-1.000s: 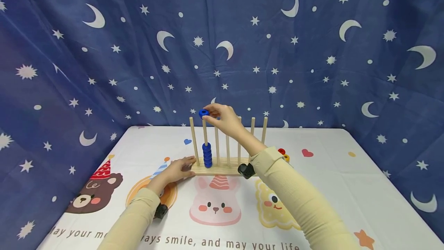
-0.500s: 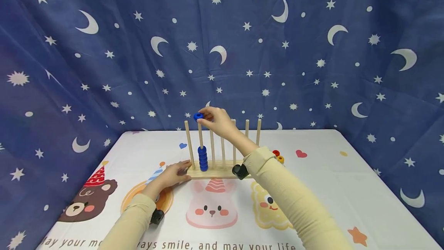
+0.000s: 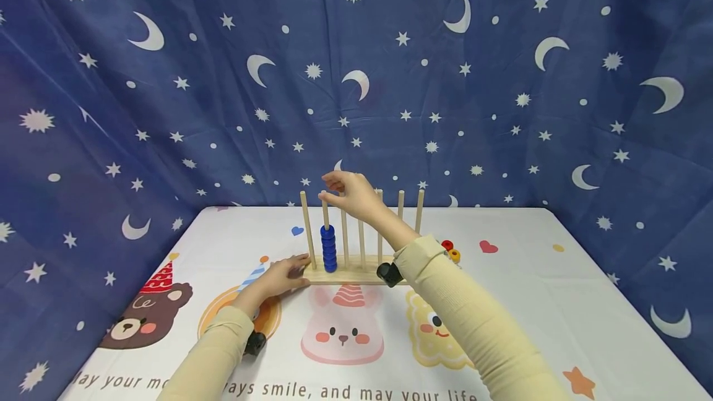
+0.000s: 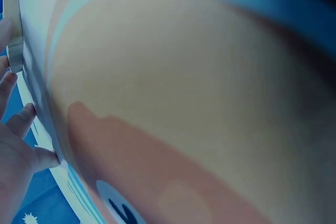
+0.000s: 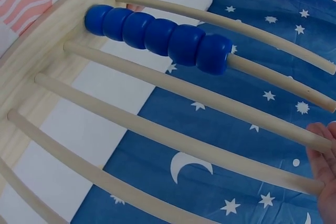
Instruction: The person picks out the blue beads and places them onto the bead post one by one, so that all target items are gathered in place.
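A wooden peg stand (image 3: 362,272) with a row of upright pegs stands on the table. Several blue beads (image 3: 328,249) are stacked on its second peg from the left; in the right wrist view they lie against one another, down to the base. My right hand (image 3: 354,194) is at the top of that peg, thumb and fingers apart with no bead between them. At the base's left end, my left hand (image 3: 280,277) holds the stand, thumb at the front and fingers towards the back. The left wrist view shows its other fingers (image 4: 23,121) spread on the tablecloth.
A red bead (image 3: 447,244) and a yellow bead (image 3: 454,255) lie beyond the right forearm, which partly hides that side. A printed white tablecloth (image 3: 523,302) covers the table. Behind it hangs a blue curtain (image 3: 390,79) with moons and stars.
The blue bead that the right hand pinched at the peg's top has been let go and now tops the stack below. The right fingers have parted; the left hand stays at the base.
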The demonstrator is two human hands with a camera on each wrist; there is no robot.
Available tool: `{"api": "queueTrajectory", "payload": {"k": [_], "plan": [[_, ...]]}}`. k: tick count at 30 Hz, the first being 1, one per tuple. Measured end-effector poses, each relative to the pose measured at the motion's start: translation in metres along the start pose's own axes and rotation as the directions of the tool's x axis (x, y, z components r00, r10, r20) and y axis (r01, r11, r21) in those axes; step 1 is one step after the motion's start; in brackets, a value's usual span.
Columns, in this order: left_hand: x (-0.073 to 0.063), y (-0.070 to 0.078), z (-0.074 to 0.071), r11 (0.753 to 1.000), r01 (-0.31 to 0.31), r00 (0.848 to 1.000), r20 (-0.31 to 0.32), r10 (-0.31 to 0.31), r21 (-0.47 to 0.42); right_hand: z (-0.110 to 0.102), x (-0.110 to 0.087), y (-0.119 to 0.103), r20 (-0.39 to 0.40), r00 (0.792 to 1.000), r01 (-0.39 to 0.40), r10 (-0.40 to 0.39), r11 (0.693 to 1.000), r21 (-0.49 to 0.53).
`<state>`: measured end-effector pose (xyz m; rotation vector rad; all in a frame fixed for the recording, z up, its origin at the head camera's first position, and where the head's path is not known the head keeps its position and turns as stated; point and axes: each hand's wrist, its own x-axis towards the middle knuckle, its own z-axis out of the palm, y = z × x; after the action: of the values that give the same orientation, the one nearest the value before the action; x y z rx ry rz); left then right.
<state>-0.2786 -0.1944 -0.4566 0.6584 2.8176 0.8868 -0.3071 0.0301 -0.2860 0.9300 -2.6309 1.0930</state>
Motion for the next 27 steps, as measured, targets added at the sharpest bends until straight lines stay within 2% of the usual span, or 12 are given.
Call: {"api": "queueTrajectory", "payload": {"k": [12, 16, 22, 27], "plan": [[-0.006, 0.003, 0.001, 1.0, 0.028, 1.0, 0.012, -0.028, -0.008, 0.002, 0.0, 0.0, 0.017, 1.0, 0.011, -0.012, 0.999, 0.044], [-0.004, 0.003, 0.0, 0.999, 0.029, 0.999, 0.014, -0.029, -0.022, -0.002, -0.001, 0.003, 0.001, 1.0, 0.023, -0.023, 0.993, 0.119], [-0.003, 0.002, -0.001, 0.999, 0.053, 0.998, 0.019, -0.052, -0.011, -0.007, -0.003, 0.01, 0.03, 0.996, 0.074, -0.085, 0.961, 0.265], [-0.003, 0.003, -0.002, 0.999, 0.039, 0.999, 0.017, -0.039, -0.003, -0.013, -0.007, 0.01, 0.023, 0.993, 0.104, -0.116, 0.95, 0.294]]}}
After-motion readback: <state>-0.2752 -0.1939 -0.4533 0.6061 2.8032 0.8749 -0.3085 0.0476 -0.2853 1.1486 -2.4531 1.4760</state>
